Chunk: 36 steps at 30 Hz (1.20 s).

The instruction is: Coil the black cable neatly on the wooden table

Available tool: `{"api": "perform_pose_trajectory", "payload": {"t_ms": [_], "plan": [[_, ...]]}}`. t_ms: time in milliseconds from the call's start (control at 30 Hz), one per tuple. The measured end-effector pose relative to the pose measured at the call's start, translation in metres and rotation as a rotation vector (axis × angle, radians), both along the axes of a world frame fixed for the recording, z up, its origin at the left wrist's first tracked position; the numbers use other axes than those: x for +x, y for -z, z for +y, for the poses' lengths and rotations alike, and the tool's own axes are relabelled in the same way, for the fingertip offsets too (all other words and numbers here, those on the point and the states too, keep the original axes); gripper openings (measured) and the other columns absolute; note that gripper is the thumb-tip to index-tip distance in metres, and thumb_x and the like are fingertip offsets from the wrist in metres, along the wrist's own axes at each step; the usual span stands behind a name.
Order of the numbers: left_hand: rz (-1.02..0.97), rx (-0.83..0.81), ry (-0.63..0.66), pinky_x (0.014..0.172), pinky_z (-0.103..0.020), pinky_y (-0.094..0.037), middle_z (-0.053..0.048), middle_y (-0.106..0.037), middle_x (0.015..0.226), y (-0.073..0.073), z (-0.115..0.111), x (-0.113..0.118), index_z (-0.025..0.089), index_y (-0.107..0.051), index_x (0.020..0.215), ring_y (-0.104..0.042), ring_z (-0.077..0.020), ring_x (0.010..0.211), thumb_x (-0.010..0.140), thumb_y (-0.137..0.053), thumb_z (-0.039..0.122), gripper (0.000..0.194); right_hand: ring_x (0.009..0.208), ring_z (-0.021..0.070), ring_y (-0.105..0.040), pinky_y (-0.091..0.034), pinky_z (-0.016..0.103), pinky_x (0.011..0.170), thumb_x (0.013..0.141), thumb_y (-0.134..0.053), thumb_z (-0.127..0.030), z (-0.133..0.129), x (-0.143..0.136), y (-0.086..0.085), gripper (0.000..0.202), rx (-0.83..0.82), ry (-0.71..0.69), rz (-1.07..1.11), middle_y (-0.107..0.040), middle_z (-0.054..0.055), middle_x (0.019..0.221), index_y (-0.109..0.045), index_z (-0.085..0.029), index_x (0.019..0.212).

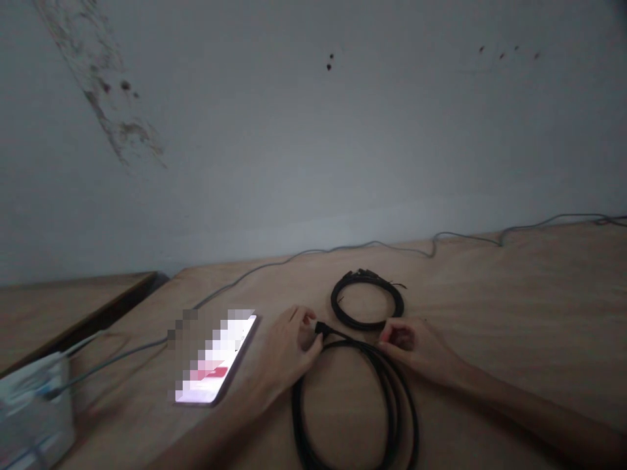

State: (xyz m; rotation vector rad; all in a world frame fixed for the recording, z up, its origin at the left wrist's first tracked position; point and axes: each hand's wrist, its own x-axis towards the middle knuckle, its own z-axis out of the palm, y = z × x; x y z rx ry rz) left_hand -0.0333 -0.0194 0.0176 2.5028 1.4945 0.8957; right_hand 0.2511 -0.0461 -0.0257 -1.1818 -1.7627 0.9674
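A large black cable [388,398] lies in loose loops on the wooden table, nearest to me. My left hand [291,343] is closed round the connector end [322,328] of this cable, at the top left of the loops. At the upper right of the same loops, my right hand [409,343] has its thumb and fingers curled together at the cable's edge; what they pinch is too small to make out. Just beyond both hands rests a smaller coiled black cable [337,307], bundled into a ring.
A phone [215,372] with a lit screen, partly pixelated, lies left of my left hand. A white box-like item [59,418] with cords sits at the lower left. A thin grey cable [264,266] runs along the table's back near the stained wall [313,150].
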Motion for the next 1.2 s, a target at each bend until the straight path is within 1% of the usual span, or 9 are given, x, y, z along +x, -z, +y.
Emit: {"api": "perform_pose_trajectory", "payload": {"t_ms": [133, 267, 400, 500, 633, 800, 900, 1000, 1200], "plan": [[-0.074, -0.179, -0.010, 0.064, -0.029, -0.045, 0.002, -0.066, 0.079, 0.005, -0.008, -0.001, 0.023, -0.055, 0.112, -0.061, -0.0180, 0.070, 0.082, -0.066, 0.036, 0.034, 0.070, 0.0181, -0.066, -0.049, 0.027, 0.059, 0.089, -0.066, -0.035, 0.000, 0.000, 0.000, 0.016, 0.015, 0.027, -0.064, -0.072, 0.004, 0.080, -0.067, -0.019, 0.084], [-0.143, -0.229, 0.027, 0.062, -0.028, -0.046, 0.003, -0.066, 0.078, 0.009, -0.009, 0.006, 0.022, -0.058, 0.109, -0.060, -0.0163, 0.066, 0.084, -0.064, 0.031, 0.027, 0.067, 0.0176, -0.065, -0.048, 0.027, 0.058, 0.090, -0.065, -0.036, -0.004, -0.003, -0.005, 0.018, 0.068, 0.040, -0.149, -0.071, 0.003, 0.076, -0.068, -0.020, 0.082], [-0.173, -0.197, 0.051, 0.080, -0.033, -0.052, -0.004, -0.073, 0.098, 0.013, -0.005, 0.006, 0.023, -0.062, 0.113, -0.067, -0.0211, 0.088, 0.088, -0.059, 0.027, 0.025, 0.068, 0.0174, -0.064, -0.048, 0.027, 0.059, 0.089, -0.065, -0.032, -0.007, -0.005, -0.010, 0.015, 0.112, 0.045, -0.204, -0.071, 0.002, 0.076, -0.069, -0.021, 0.080], [-0.174, -0.157, 0.128, 0.100, -0.039, -0.048, -0.006, -0.070, 0.122, 0.016, -0.002, 0.004, 0.024, -0.063, 0.122, -0.064, -0.0242, 0.112, 0.089, -0.058, 0.025, 0.034, 0.066, 0.0166, -0.063, -0.046, 0.026, 0.056, 0.089, -0.064, -0.033, -0.007, -0.005, -0.010, 0.015, 0.115, 0.045, -0.212, -0.070, 0.001, 0.075, -0.069, -0.021, 0.080], [-0.122, -0.169, 0.245, 0.108, -0.041, -0.044, -0.005, -0.066, 0.133, 0.017, -0.001, 0.003, 0.027, -0.060, 0.133, -0.059, -0.0245, 0.123, 0.091, -0.054, 0.025, 0.043, 0.064, 0.0163, -0.063, -0.046, 0.026, 0.055, 0.089, -0.065, -0.035, -0.008, -0.005, -0.010, 0.016, 0.113, 0.054, -0.250, -0.071, 0.001, 0.074, -0.070, -0.022, 0.081], [-0.131, -0.191, 0.170, 0.098, -0.041, -0.049, -0.007, -0.070, 0.120, 0.011, -0.004, 0.004, 0.025, -0.065, 0.127, -0.063, -0.0261, 0.110, 0.089, -0.057, 0.026, 0.040, 0.067, 0.0175, -0.063, -0.047, 0.026, 0.057, 0.084, -0.072, -0.037, -0.009, -0.009, -0.010, 0.016, 0.152, 0.085, -0.290, -0.071, 0.002, 0.075, -0.069, -0.022, 0.079], [-0.172, -0.266, 0.152, 0.077, -0.032, -0.052, -0.005, -0.074, 0.096, 0.003, -0.006, 0.003, 0.021, -0.069, 0.115, -0.067, -0.0216, 0.086, 0.088, -0.060, 0.030, 0.029, 0.066, 0.0171, -0.062, -0.047, 0.026, 0.057, 0.082, -0.073, -0.036, -0.010, -0.011, -0.008, 0.016, 0.179, 0.094, -0.288, -0.070, 0.002, 0.075, -0.067, -0.022, 0.077], [-0.178, -0.336, 0.139, 0.062, -0.027, -0.047, -0.001, -0.070, 0.077, -0.002, -0.008, 0.000, 0.020, -0.068, 0.109, -0.062, -0.0177, 0.069, 0.089, -0.060, 0.035, 0.027, 0.068, 0.0177, -0.063, -0.048, 0.027, 0.059, 0.081, -0.074, -0.035, -0.009, -0.010, -0.006, 0.016, 0.215, 0.084, -0.276, -0.070, 0.002, 0.078, -0.065, -0.022, 0.076], [-0.193, -0.221, 0.042, 0.068, -0.029, -0.049, -0.003, -0.071, 0.087, -0.002, -0.015, -0.001, 0.022, -0.066, 0.100, -0.064, -0.0196, 0.078, 0.094, -0.053, 0.036, 0.020, 0.074, 0.0206, -0.066, -0.050, 0.029, 0.061, 0.081, -0.071, -0.028, -0.008, -0.009, -0.004, 0.012, 0.198, 0.049, -0.198, -0.072, 0.004, 0.084, -0.063, -0.023, 0.075]]}}
